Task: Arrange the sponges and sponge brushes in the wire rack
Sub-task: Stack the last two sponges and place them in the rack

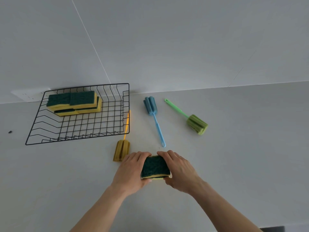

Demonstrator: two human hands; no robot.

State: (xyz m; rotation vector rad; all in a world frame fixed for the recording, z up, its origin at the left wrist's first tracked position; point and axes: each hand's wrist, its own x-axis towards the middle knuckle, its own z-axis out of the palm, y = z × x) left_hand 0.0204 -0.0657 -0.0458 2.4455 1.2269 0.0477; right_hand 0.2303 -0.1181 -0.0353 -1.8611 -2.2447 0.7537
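Both hands close on one green-topped yellow foam sponge (155, 167) near the front of the pale grey counter (242, 164): the left hand (132, 171) clasps its left side and the right hand (179, 171) its right side, fingers curled over the far edge. Whether the sponge is lifted or rests on the surface, I cannot tell.

As for progress, a stack of matching green-and-yellow sponges (75, 102) already sits in the back left part of the black wire rack (78, 139), so the held sponge looks like the last loose one. All three brushes remain outside: the yellow sponge brush (121, 150) lies just beside the rack's right front corner, its thin handle running along the rack's right wall; the blue sponge brush (154, 118) and the green sponge brush (189, 118) lie further right, apart from each other.

The rack's front and right portions are bare wire, offering room. The path from hands to rack passes over the yellow brush head, which could be knocked. The rack backs against the wall.
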